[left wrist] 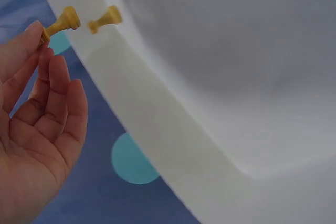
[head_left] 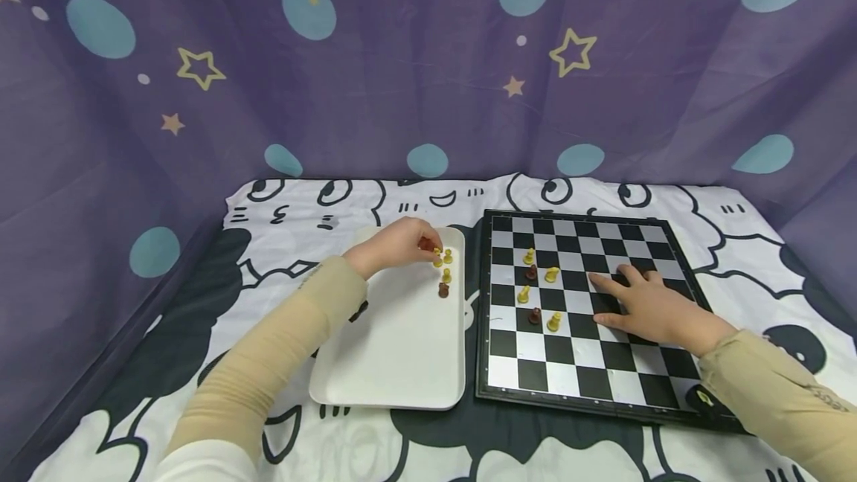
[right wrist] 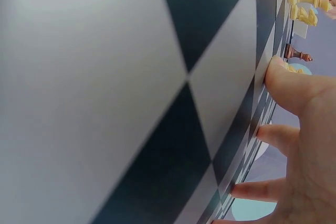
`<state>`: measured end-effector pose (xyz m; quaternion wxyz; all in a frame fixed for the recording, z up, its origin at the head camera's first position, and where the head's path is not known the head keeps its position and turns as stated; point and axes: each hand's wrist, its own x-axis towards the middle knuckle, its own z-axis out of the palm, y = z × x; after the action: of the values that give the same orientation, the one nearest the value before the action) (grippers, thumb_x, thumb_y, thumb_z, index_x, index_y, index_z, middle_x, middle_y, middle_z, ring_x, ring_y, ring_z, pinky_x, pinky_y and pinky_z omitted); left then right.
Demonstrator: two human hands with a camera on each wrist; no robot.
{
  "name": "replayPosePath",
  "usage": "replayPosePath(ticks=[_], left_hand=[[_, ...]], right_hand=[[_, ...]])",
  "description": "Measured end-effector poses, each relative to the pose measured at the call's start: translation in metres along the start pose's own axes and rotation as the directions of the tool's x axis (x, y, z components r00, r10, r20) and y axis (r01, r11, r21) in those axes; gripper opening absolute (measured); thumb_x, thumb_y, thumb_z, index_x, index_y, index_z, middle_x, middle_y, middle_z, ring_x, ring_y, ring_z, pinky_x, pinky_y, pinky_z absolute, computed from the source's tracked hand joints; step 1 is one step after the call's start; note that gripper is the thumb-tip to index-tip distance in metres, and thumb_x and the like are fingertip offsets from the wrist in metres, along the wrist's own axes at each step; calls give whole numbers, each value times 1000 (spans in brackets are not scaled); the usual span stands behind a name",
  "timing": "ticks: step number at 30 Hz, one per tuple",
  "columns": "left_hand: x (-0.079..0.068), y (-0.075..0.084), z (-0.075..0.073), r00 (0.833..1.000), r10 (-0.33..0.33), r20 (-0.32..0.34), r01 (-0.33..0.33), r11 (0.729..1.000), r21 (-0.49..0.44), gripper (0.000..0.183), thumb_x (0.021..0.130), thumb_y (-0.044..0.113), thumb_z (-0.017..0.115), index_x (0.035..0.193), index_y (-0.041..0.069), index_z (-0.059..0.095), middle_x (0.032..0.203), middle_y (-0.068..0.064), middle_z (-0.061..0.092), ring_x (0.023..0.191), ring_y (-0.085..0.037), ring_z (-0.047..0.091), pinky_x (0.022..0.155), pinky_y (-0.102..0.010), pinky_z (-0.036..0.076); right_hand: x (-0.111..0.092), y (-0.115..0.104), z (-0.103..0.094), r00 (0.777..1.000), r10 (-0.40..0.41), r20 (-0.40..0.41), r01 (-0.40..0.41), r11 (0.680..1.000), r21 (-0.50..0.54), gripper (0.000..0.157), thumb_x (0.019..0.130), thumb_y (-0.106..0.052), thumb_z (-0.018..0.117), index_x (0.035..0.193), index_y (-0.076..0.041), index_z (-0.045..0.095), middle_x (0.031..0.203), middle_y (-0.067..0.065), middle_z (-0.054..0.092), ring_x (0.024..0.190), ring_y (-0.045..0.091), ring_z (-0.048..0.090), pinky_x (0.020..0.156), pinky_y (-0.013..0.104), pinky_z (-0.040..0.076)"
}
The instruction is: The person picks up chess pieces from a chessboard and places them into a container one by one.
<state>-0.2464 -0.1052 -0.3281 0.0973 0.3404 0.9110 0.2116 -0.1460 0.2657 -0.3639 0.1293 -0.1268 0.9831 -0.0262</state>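
Observation:
My left hand (head_left: 399, 242) is over the far right part of the white tray (head_left: 395, 363). Its thumb and index finger pinch one end of a yellow chess piece (left wrist: 64, 21); the other fingers are loosely bent. Two more yellow chess pieces (head_left: 446, 275) stand beside it in the tray, with a dark red piece (head_left: 443, 290) nearer me. Another dark red piece (head_left: 426, 244) is partly hidden by the hand. On the black-and-white chessboard (head_left: 623, 385), my right hand (head_left: 646, 307) rests with fingers spread, touching squares right of the middle.
Several yellow and dark red chess pieces (head_left: 552, 274) stand on the board's left half. Tray and board lie side by side on a cartoon-patterned cloth (head_left: 428, 437). Behind them hangs a purple curtain (head_left: 415, 80) with stars and blue spots.

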Motion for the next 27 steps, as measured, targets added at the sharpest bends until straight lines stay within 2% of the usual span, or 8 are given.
replayPosePath(ticks=[10, 27], left_hand=[[11, -9, 9, 998, -64, -11, 64, 998, 12, 15, 82, 11, 73, 95, 4, 73, 88, -5, 70, 78, -14, 57, 75, -26, 48], [16, -19, 14, 992, -124, 19, 123, 991, 55, 13, 83, 12, 73, 94, 5, 73, 87, -5, 69, 81, -15, 57, 79, -28, 47]], right_hand=[[-1, -1, -1, 1000, -1, -3, 1, 1000, -5, 81, 82, -68, 52, 142, -16, 42, 135, 34, 33, 113, 63, 36, 71, 68, 45], [1, 0, -1, 1000, 1, -2, -1, 1000, -12, 80, 82, -69, 52, 142, -17, 42, 135, 34, 34, 113, 62, 37, 72, 68, 45]])
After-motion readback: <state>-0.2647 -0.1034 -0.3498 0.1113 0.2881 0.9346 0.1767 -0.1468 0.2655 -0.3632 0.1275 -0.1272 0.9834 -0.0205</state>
